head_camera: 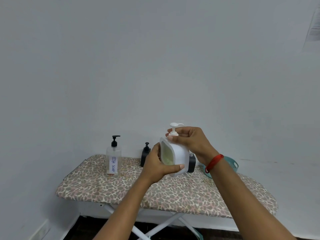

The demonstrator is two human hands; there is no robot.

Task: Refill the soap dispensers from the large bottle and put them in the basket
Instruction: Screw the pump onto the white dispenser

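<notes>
Three dispensers visible. Far left: clear dish soap bottle [113,160], black pump, upright on the leopard-print ironing board [107,187]. Next, black dispenser [146,154], upright, partly hidden behind the left hand [156,166]. Left hand fingers wrap the base of the white dispenser [174,156], held tilted above the board. Right hand [190,142] fingers pinch its white pump collar. Teal basket [232,164] at far right, behind the right wrist.

We see a white pump dispenser [174,155] holding yellowish soap, a leopard-print ironing board cover [121,187], a teal basket [232,164], a red wristband [213,162].
</notes>
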